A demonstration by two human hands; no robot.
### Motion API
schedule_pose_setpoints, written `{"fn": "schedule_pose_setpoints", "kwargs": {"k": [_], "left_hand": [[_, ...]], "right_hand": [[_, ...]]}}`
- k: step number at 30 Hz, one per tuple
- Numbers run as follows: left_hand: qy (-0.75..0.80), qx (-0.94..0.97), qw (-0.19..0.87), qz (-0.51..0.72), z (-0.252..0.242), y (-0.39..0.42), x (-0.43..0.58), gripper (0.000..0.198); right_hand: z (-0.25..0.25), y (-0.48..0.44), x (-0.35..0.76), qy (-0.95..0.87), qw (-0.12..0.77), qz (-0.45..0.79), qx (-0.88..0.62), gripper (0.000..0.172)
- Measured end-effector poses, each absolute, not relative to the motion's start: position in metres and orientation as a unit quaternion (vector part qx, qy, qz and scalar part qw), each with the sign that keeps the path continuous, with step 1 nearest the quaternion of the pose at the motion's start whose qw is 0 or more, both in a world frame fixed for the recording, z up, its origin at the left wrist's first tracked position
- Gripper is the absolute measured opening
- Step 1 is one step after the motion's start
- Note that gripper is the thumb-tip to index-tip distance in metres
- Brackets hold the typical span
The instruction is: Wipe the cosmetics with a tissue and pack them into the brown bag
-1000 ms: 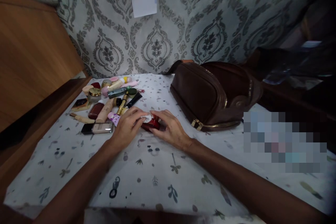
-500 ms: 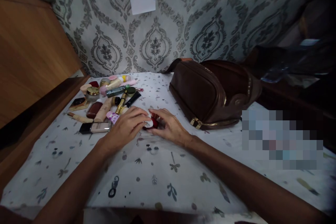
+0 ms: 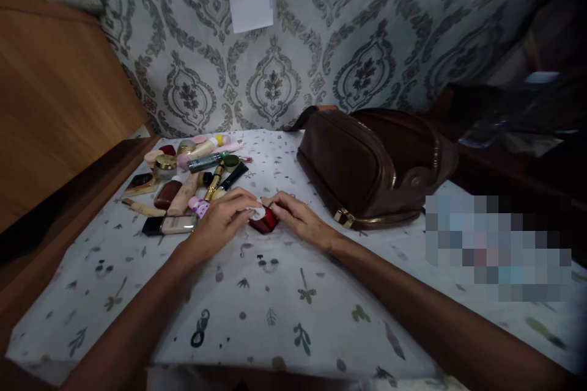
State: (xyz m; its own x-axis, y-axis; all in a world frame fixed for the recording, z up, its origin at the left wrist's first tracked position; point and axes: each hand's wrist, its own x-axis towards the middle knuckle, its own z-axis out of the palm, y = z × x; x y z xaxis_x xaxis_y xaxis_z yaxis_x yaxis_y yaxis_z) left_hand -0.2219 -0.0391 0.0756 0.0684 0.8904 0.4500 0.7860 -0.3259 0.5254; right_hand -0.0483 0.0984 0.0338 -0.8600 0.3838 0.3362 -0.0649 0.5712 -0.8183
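A small shiny red container (image 3: 265,222) sits low over the patterned cloth, between my two hands. My left hand (image 3: 224,217) pinches a white tissue or wipe (image 3: 257,212) and presses it against the container's upper left side. The fingers of my right hand (image 3: 296,217) close on the container's upper right edge, thumb in front. Part of its top is hidden behind the tissue and fingers. Just beyond my left hand lie a purple-and-white patterned item (image 3: 197,206), a black tube (image 3: 233,178) and a foundation bottle with a black cap (image 3: 178,225).
Several cosmetics, among them a gold-lidded jar (image 3: 166,165) and a green bottle (image 3: 204,162), lie at the left. A brown leather bag (image 3: 342,162) stands unzipped at the right. Behind the table (image 3: 270,342) is a patterned wall; a wooden panel (image 3: 59,67) borders the left.
My right hand has shifted its hold up to the container's upper right edge, so more of the red front shows. The tissue stays against it in my left hand.
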Motion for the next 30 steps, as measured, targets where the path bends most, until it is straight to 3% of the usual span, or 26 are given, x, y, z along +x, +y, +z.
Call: {"fn": "schedule_pose_setpoints", "kwargs": {"k": [8, 13, 15, 24, 30], "left_hand": [[0.585, 0.7, 0.085, 0.4, 0.072, -0.036, -0.223, 0.02], [0.595, 0.686, 0.095, 0.408, 0.07, -0.034, -0.227, 0.019], [0.594, 0.684, 0.098, 0.411, 0.069, -0.033, -0.228, 0.019], [0.618, 0.6, 0.177, 0.476, 0.061, -0.028, -0.237, 0.022], [0.632, 0.571, 0.208, 0.481, 0.059, -0.026, -0.238, 0.024]], "right_hand": [[0.037, 0.101, -0.044, -0.809, 0.211, 0.547, -0.039, 0.033], [0.033, 0.103, -0.043, -0.834, 0.183, 0.518, -0.046, 0.073], [0.031, 0.102, -0.043, -0.849, 0.181, 0.491, -0.068, 0.08], [0.018, 0.107, -0.049, -0.78, 0.208, 0.586, -0.069, 0.066], [0.03, 0.1, -0.047, -0.787, 0.205, 0.575, -0.083, 0.057]]}}
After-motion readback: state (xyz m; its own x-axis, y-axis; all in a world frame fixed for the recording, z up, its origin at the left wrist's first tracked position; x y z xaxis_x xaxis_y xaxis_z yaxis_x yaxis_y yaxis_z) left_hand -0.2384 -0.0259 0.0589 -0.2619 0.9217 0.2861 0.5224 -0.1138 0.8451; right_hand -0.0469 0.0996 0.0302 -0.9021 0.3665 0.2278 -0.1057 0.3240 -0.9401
